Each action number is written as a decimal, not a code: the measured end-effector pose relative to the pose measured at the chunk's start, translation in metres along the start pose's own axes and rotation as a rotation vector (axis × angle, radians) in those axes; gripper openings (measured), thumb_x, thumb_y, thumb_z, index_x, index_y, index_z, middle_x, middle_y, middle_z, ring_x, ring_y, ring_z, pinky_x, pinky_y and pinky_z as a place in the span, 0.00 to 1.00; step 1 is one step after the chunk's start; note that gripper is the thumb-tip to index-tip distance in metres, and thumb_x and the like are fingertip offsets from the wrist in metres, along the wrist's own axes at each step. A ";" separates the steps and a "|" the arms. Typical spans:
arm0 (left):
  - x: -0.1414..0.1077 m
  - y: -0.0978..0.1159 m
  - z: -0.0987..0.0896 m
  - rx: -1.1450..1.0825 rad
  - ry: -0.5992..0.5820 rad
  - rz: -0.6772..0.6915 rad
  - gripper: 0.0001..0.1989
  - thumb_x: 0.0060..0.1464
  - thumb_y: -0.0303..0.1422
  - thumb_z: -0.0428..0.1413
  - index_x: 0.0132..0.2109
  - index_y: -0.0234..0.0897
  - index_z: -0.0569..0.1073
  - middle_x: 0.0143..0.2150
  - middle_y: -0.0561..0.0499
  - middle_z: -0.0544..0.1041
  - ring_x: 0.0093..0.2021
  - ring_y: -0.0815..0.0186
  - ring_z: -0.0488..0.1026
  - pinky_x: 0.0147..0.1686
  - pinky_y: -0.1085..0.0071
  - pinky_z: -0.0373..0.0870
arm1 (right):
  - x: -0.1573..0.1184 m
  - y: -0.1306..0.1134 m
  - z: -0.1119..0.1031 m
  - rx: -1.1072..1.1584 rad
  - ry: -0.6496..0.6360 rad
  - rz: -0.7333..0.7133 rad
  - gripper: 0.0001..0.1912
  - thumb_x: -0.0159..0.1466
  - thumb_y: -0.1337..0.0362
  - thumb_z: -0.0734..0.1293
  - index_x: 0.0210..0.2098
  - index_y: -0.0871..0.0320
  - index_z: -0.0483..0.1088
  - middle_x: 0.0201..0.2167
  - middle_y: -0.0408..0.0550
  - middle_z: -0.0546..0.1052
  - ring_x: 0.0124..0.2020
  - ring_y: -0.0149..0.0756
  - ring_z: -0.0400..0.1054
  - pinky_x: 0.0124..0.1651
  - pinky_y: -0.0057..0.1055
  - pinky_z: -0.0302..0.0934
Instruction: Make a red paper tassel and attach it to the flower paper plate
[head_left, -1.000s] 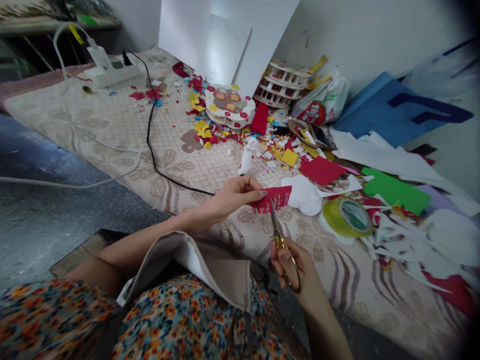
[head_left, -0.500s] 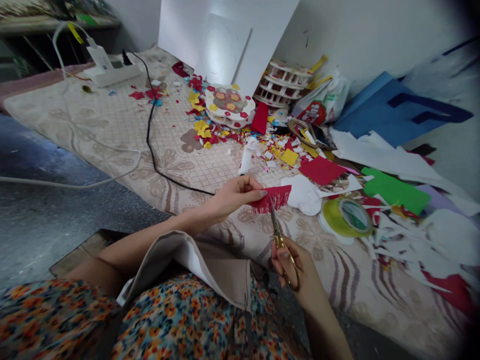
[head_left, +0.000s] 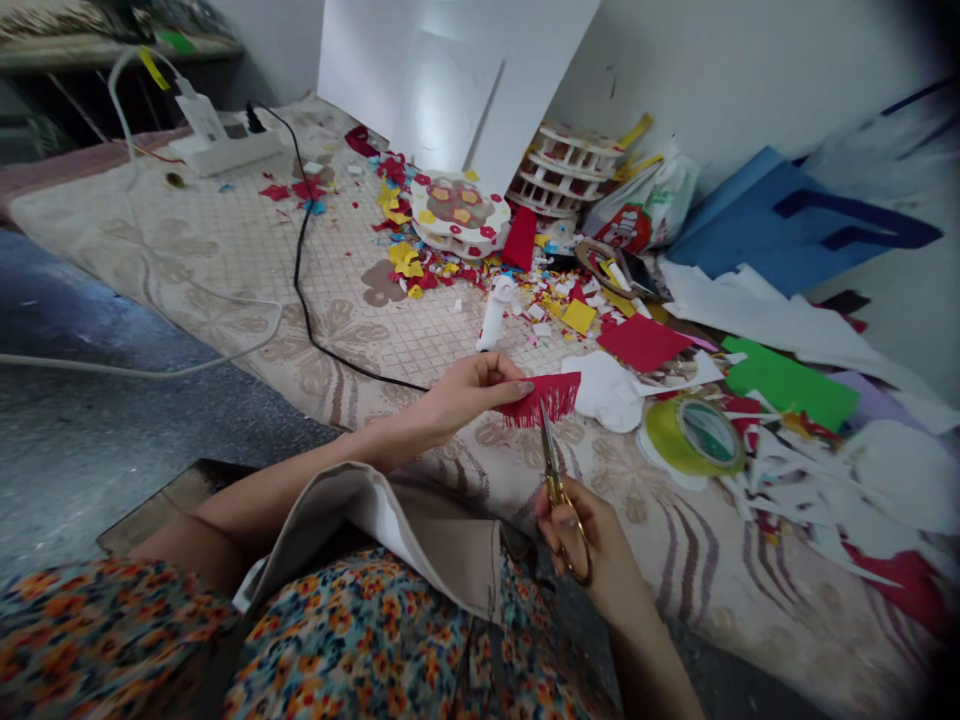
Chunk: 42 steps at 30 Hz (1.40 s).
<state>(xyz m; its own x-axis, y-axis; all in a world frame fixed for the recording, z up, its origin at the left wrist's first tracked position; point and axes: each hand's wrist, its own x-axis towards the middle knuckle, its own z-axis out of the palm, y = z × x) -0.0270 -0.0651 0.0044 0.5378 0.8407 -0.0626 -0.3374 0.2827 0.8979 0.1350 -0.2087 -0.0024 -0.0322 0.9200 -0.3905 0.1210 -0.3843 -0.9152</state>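
Observation:
Between the thumb and fingers of my left hand is a strip of red paper, its lower edge cut into a fringe. My right hand is closed on the gold handles of a pair of scissors. The scissors point up and away from me, with the blade tips at the fringe. Just beyond my left hand stands a white glue gun. To the right of the red strip lies a white scalloped paper shape.
A roll of yellow-green tape lies at the right, amid paper scraps. Green paper is behind it. A decorated white flower-shaped piece and a tiered white structure stand farther back. A black cable crosses to a power strip.
My right hand and the scissors have shifted slightly left and down, the blade tips a little lower on the fringe. My left hand keeps its hold on the red strip, almost still.

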 end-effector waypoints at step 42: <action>-0.009 -0.001 0.002 0.098 -0.074 -0.066 0.08 0.50 0.27 0.60 0.32 0.31 0.67 0.25 0.54 0.74 0.25 0.75 0.70 0.29 0.76 0.64 | 0.072 -0.028 -0.050 0.039 0.405 -0.374 0.14 0.52 0.61 0.74 0.32 0.55 0.65 0.19 0.34 0.65 0.17 0.25 0.58 0.19 0.24 0.49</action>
<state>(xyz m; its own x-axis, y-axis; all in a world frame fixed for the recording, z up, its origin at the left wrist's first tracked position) -0.0304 -0.0738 0.0051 0.6133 0.7843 -0.0939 -0.2240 0.2867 0.9315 0.1787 -0.1277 0.0000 0.3191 0.9474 0.0238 0.1371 -0.0213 -0.9903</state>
